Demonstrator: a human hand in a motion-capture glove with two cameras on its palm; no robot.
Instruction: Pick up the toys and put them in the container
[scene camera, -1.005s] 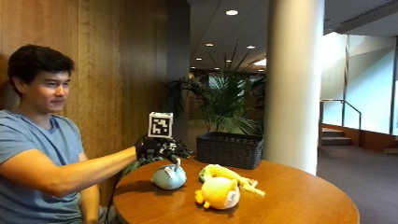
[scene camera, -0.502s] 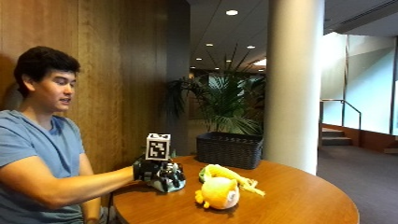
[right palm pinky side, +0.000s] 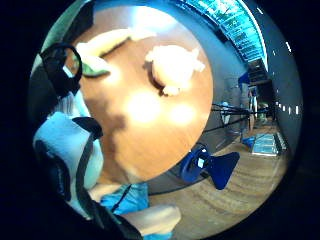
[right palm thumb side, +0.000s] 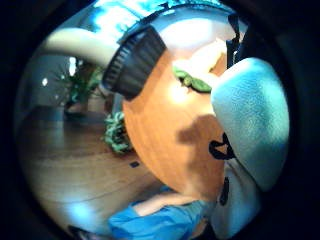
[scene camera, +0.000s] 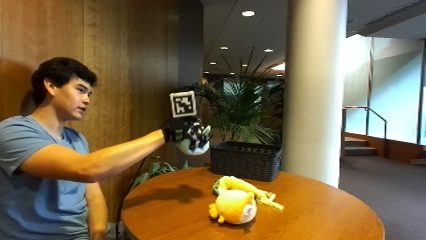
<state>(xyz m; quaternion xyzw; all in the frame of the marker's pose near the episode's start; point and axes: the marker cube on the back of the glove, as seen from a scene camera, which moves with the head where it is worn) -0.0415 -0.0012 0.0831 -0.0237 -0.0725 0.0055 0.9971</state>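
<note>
In the outside view my gloved right hand (scene camera: 184, 131) is raised well above the round wooden table (scene camera: 313, 210) and grips a pale blue-and-white plush toy (scene camera: 197, 146). It hangs to the left of the dark wicker basket (scene camera: 246, 160), higher than its rim. That plush fills the side of both palm views (right palm pinky side: 70, 150) (right palm thumb side: 250, 120). A yellow plush animal (scene camera: 234, 206) (right palm pinky side: 172, 67) lies on the table. Behind it lies a long yellow toy with green leaves (scene camera: 243, 187) (right palm pinky side: 107, 42) (right palm thumb side: 192, 80). The thumb side palm view shows the basket (right palm thumb side: 135, 62) at the table's far edge.
A thick white column (scene camera: 316, 90) rises behind the table, and potted palms (scene camera: 249, 112) stand behind the basket. A wood-panelled wall (scene camera: 126, 65) runs along the left. A blue chair (right palm pinky side: 210, 167) stands on the floor below the table edge.
Half a second ago my hand was down on the table over the pale plush. It has since risen with the plush in its grip. The yellow toys have not moved.
</note>
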